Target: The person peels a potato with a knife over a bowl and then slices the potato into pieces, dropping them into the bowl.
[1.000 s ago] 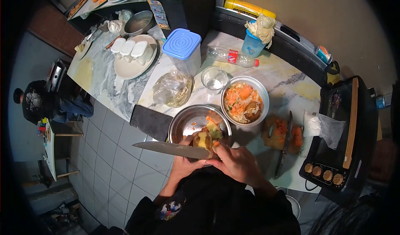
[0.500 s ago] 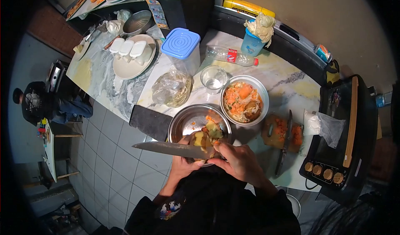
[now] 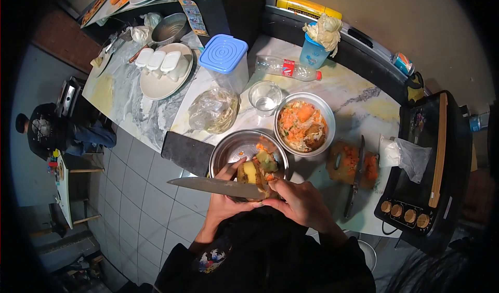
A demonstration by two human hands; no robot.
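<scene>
A partly peeled potato (image 3: 250,172) is in my left hand (image 3: 224,204), over the near side of a steel bowl (image 3: 216,155). My right hand (image 3: 297,202) is closed on a large knife (image 3: 213,186), whose broad blade points left across the front of the potato. The handle is hidden in my grip, and the blade covers part of my left fingers. Bits of orange scrap (image 3: 261,147) and a piece of peel (image 3: 267,161) lie in the bowl beyond the potato.
A bowl of shredded orange food (image 3: 303,121) stands behind right. On the right, a second knife (image 3: 355,181) lies across a cutting board (image 3: 338,174), near a toaster oven (image 3: 416,189). Behind are a clear cup (image 3: 265,98), plastic bag (image 3: 214,111) and bottle (image 3: 286,68). A person (image 3: 62,129) is far left.
The potato has turned slightly in my left hand and shows more bare yellow flesh. The knife has shifted a little to the right. The bowls have stayed in place.
</scene>
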